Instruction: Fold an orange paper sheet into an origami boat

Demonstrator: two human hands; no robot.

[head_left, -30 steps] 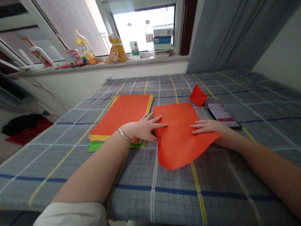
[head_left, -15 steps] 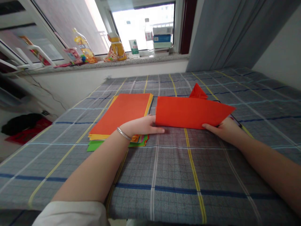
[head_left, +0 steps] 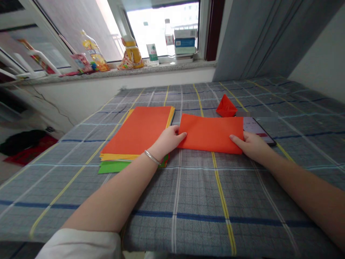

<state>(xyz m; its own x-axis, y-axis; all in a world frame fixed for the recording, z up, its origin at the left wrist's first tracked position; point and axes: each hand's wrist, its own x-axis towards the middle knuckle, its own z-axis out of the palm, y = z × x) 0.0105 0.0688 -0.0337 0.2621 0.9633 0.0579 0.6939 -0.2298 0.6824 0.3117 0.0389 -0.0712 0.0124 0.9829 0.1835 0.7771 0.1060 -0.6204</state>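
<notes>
Between my hands is an orange-red sheet of paper point(head_left: 210, 133), now a plain rectangle and tilted toward me. My left hand point(head_left: 169, 138), with a silver bangle at the wrist, pinches its left edge, thumb on the front. At the right edge my right hand point(head_left: 248, 144) grips it the same way, its other fingers hidden behind. Just beyond the sheet stands a small folded red paper shape point(head_left: 226, 106) with a pointed top. Left of my hands lies a stack of coloured paper point(head_left: 140, 131), orange on top, with yellow and green edges showing.
A phone point(head_left: 260, 131) with a lit screen lies behind my right hand. Under everything spreads a grey checked cloth point(head_left: 196, 201). Bottles, a yellow jar point(head_left: 134, 54) and stacked boxes point(head_left: 185, 42) line the windowsill point(head_left: 161, 68). A grey curtain point(head_left: 250, 39) hangs at right.
My left hand has closed on the sheet's left edge. The pointed right end of the sheet no longer shows; its outline is rectangular. More of the red folded shape and the phone is visible.
</notes>
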